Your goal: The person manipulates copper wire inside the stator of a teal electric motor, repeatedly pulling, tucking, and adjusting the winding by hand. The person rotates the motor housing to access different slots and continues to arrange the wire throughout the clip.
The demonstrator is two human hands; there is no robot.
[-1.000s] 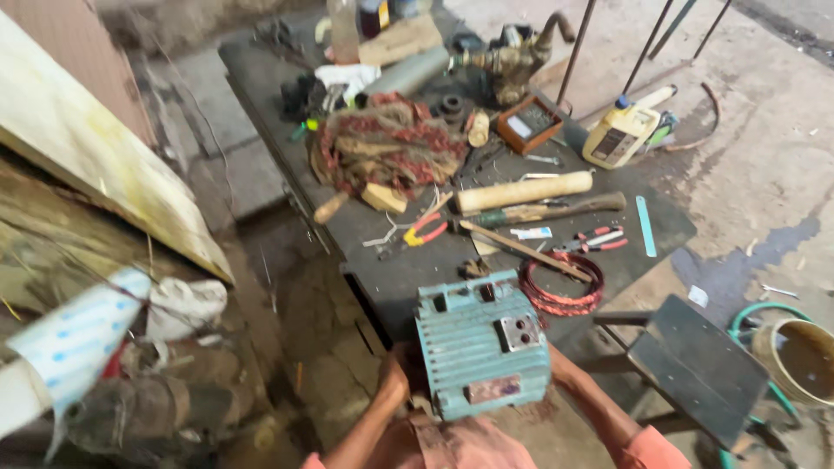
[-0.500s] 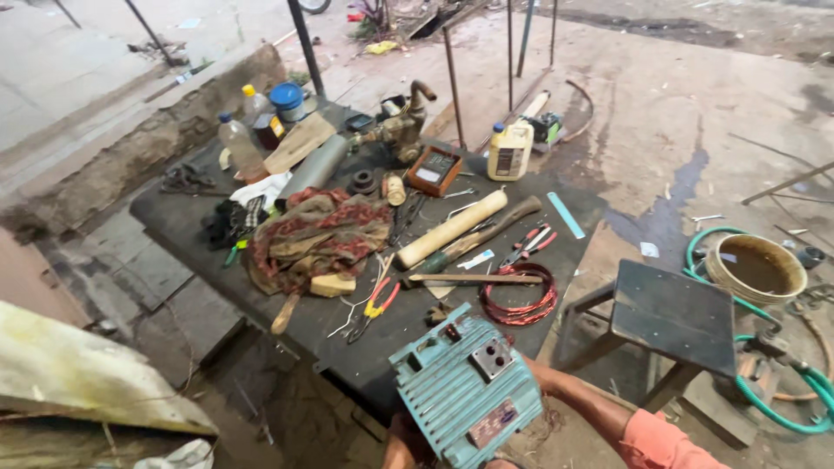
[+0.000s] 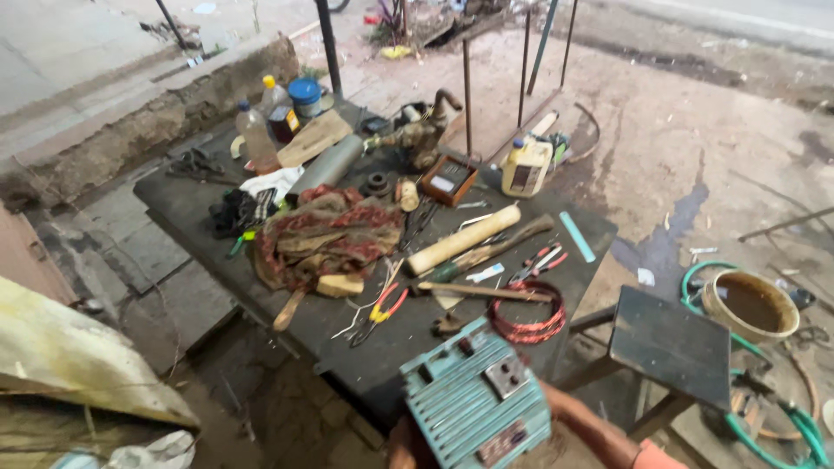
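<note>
The teal ribbed motor housing [image 3: 476, 404] is sitting tilted at the near edge of the dark surface [image 3: 191, 213], its long axis running up and away to the right. The right hand is hidden behind the motor's right side (only the forearm is showing), so I cannot tell its grip. The left hand [image 3: 401, 434] is pressing the lower left corner, fingers hidden. A red wire coil [image 3: 526, 314] is lying just beyond.

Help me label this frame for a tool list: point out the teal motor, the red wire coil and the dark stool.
teal motor [image 3: 473, 404], head view, on its ribbed top face.
red wire coil [image 3: 527, 330], head view, on the near loop of the coil.
dark stool [image 3: 673, 346], head view, on the flat seat.
</note>
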